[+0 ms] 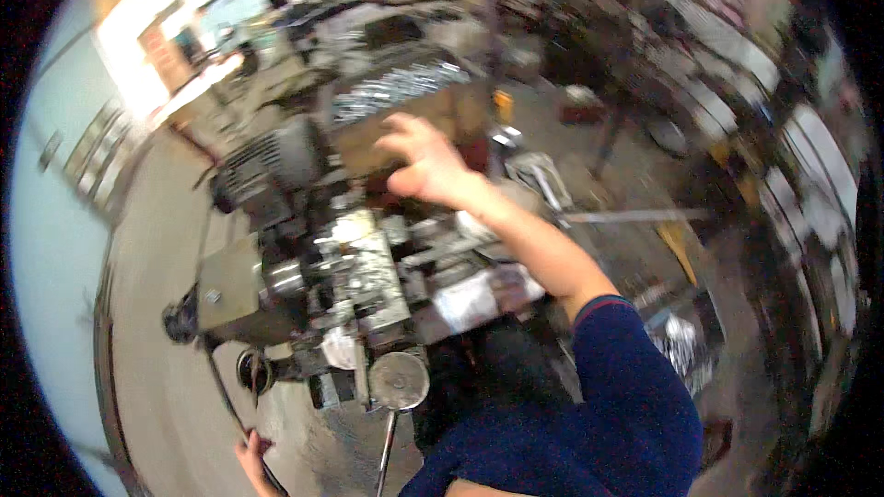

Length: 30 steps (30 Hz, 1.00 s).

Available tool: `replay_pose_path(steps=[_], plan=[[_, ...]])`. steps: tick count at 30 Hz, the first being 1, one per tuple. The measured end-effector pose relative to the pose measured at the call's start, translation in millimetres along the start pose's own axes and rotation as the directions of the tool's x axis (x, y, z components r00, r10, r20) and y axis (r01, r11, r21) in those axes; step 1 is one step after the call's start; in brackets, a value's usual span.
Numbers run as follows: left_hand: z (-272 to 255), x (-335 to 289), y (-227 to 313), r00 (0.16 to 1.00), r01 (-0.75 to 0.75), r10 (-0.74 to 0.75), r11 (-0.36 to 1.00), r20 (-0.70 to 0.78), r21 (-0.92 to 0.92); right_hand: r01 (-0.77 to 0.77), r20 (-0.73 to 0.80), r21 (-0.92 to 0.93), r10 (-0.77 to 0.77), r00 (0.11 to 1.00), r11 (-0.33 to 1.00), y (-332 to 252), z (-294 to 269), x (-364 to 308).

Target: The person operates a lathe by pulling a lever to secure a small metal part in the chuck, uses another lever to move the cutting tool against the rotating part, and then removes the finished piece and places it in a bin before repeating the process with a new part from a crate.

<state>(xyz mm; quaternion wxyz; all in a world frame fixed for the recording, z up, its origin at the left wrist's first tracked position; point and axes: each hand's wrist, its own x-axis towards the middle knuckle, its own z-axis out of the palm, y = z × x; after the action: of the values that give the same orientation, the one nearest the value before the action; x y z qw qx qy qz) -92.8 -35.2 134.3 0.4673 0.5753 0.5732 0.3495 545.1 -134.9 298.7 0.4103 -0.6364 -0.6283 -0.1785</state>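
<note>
My right hand (424, 164) reaches out over the machine with its fingers apart and nothing visible in them. It is in front of a box (373, 143) heaped with small shiny metal pieces (401, 89). At the lower left, my left hand (252, 462) is next to a thin dark bar or cable (224, 388), which passes by its fingers. Blur hides whether that hand grips it. Between my hands is the metal bed of the machine (382, 290), with a grey housing (241, 290) and a bright cylindrical part (284, 280) on its left.
A finned motor (272, 170) is behind the housing. Close to my body, a round metal disc (399, 380) tops a rod. White cloth or paper (465, 302) lies on the machine's near right. Dark racks and parts crowd the right side; a pale blue wall (55, 248) bounds the left.
</note>
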Motion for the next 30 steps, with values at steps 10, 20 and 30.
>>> replay_pose_path(steps=[10,20,30], plan=[[-29.8,1.4,-12.4,0.932,0.362,-0.360,0.932,-0.037,0.036,-0.765,-0.047,-0.183,0.772,0.634,0.617,10.1,-141.8,-350.6],[-11.4,-7.7,12.4,0.933,0.360,-0.361,0.932,0.006,0.036,-0.776,-0.408,-0.446,0.873,-0.268,-0.447,34.8,-277.3,-542.6],[2.5,-29.3,23.9,0.954,0.293,-0.297,0.953,0.048,0.075,-0.664,-0.001,-0.705,0.936,-0.353,-0.252,33.0,-264.1,-541.6]])
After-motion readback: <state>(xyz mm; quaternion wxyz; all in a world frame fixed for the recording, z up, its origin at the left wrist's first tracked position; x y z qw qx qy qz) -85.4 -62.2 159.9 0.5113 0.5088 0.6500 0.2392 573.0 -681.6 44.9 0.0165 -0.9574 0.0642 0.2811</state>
